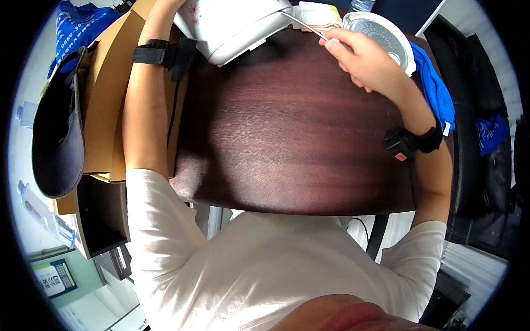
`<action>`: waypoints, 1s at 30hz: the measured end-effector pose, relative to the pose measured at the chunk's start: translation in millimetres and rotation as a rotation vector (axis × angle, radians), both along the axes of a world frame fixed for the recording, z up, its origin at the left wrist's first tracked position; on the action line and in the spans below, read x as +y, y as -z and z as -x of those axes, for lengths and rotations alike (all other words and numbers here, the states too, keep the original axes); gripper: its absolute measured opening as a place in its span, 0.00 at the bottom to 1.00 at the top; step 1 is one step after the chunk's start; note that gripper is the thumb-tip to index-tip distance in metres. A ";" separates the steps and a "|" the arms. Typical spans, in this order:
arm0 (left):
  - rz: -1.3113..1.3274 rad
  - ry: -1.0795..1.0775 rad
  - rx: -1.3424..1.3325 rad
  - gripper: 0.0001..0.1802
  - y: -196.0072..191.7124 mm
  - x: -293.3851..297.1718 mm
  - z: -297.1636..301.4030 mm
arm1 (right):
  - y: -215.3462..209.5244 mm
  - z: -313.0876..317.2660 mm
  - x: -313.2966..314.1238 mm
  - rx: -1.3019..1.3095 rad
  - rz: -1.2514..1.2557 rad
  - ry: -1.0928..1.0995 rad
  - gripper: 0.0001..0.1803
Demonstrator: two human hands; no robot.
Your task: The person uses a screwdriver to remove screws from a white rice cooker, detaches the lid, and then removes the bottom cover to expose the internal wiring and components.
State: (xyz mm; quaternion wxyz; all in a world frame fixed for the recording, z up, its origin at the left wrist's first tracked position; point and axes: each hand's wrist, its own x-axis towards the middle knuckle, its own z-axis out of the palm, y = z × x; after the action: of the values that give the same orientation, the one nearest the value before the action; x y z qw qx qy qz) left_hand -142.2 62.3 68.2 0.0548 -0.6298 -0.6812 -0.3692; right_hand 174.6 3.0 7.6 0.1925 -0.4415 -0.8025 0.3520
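A white appliance with a red flower pattern point(237, 27) lies tilted at the table's far edge. My left hand point(173, 3) reaches to its left side; the top of the picture cuts off the fingers. My right hand point(356, 58) is closed round a thin metal rod point(303, 23), whose rear end is hidden in the palm. The rod points up and left, its tip at the right end of the appliance. Just beyond the right hand stands a round white container point(407, 49) with a grey, dotted inside.
A dark brown table point(287, 132) lies before me. An open cardboard box point(105, 110) and a dark cap point(58, 132) stand at left. A blue cloth point(436, 94) lies at the right edge, a clear bottle point(362, 5) at the back. Black seating point(469, 110) lies beyond the right edge.
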 end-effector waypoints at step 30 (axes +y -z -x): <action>-0.080 0.226 0.241 0.32 -2.9 -36.7 -82.7 | -115.8 36.1 101.6 -0.877 0.761 -0.339 0.17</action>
State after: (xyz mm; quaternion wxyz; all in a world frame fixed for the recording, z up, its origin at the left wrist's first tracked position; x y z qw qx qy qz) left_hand -59.5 25.6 71.1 0.1192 -0.7395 -0.5793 -0.3215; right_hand 138.4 104.6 123.4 -0.3865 -0.4493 -0.6840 0.4253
